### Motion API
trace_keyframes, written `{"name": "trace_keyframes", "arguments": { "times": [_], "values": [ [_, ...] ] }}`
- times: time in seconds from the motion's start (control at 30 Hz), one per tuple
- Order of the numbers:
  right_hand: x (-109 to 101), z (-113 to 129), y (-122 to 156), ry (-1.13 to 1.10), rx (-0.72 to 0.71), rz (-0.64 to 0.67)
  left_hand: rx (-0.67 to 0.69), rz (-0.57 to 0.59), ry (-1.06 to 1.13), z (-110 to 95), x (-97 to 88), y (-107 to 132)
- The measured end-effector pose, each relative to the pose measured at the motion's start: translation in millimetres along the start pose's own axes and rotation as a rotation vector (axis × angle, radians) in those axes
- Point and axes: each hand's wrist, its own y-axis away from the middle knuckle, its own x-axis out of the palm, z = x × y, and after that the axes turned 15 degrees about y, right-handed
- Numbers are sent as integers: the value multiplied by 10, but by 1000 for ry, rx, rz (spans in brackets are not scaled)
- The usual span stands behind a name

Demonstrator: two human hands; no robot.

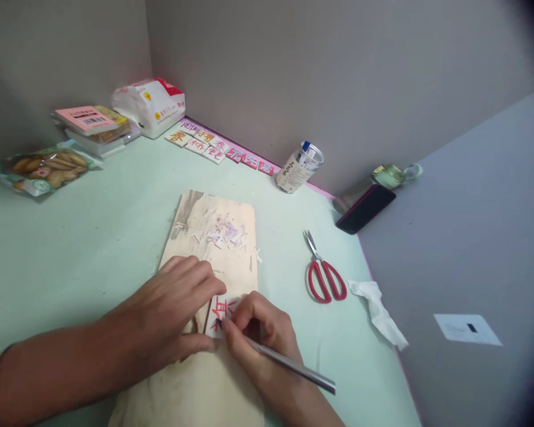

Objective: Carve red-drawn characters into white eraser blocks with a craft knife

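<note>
My right hand [260, 335] is closed round a thin metal carving knife [293, 366], its tip set on a small white tile with a red character [225, 309]. My left hand [173, 311] lies on the wooden board [213, 237], fingers curled and pressing the tile's left edge to hold it still. White and pale shavings are scattered over the upper part of the board.
Red-handled scissors [324, 274] and a crumpled tissue [378, 311] lie to the right. A row of carved tiles [204, 144], a clear jar [299, 168], a phone [365, 207], snack packets [44, 168] and a white bag [149, 105] stand along the walls. A paper slip [467, 328] lies far right.
</note>
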Motion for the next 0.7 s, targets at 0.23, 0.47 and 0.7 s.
{"name": "trace_keyframes", "arguments": {
  "times": [0.23,0.47,0.7],
  "values": [
    [12,-4,-4,-18,38,-18,23,-54,-14,1,19,67],
    [-10,-10,-14,-25,40,-19,150,-64,-60,98,-117,61],
    [-22,-34,-10,-33,40,-25,156,-64,-12,141,-69,45]
  ]
}}
